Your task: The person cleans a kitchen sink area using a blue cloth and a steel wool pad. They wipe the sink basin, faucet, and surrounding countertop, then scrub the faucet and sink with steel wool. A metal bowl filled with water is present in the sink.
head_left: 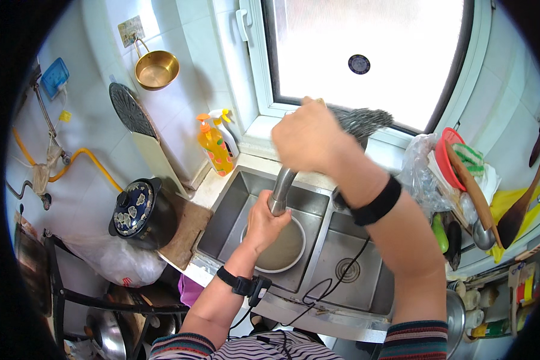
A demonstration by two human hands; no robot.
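My left hand [267, 222] is wrapped around the end of the metal faucet spout [282, 186], over the left basin of a steel double sink [227, 198]. Below it a white-rimmed bowl [305, 245] holds cloudy greyish liquid, partly covered by the hand. My right hand [309, 135], blurred and with fingers curled, is above the faucet near the window sill; what its fingers hold or touch is hidden. Just behind the right hand shows a grey, stringy bundle [364, 121], perhaps a scrubber. A black cable [317, 299] from the wrist area crosses the right basin [342, 292].
Left of the sink stand an orange soap bottle [216, 150], a spray bottle [228, 137] and a black lidded pot [137, 216]. A brass pan [157, 69] hangs on the wall. At right are a red basin [447, 157], wooden utensils [474, 198] and an eggplant [453, 243].
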